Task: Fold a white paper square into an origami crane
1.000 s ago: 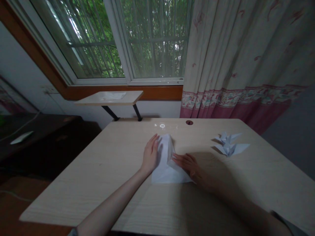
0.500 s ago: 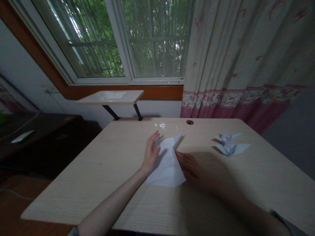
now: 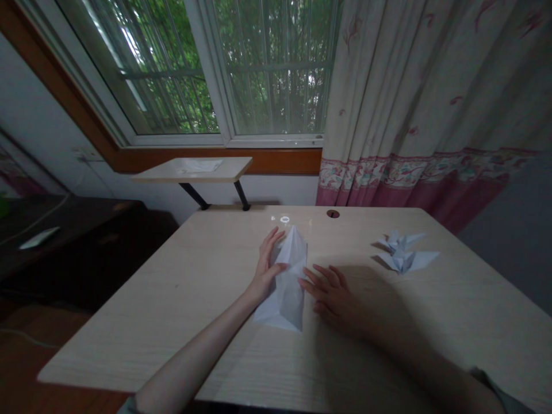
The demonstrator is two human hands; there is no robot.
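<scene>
A folded white sheet of paper (image 3: pixel 290 293) is lying on the desk (image 3: pixel 207 270), its narrow point facing 12 o'clock and its wide end facing 6 o'clock. Taking the sheet as the dial centre, the left hand (image 3: pixel 264 277) is resting at 9 to 10 o'clock; its fingers are lining the left edge and its thumb is lying on the upper face, well parted, pinching nothing. The right hand (image 3: pixel 334 297) is lying at 3 to 4 o'clock, its fingers fanned and gripping nothing, the foremost tips meeting the right edge; their pressure cannot be told. Caution: if the left thumb is bearing too lightly, the sheet may be sliding and the crease may be running skewed. If the right fingers are pushing inward rather than down, the loose layers may be buckling. Two origami cranes, front (image 3: pixel 404 263) and rear (image 3: pixel 399 242), are standing between 2 and 3 o'clock; a wide right-hand sweep could be toppling them.
</scene>
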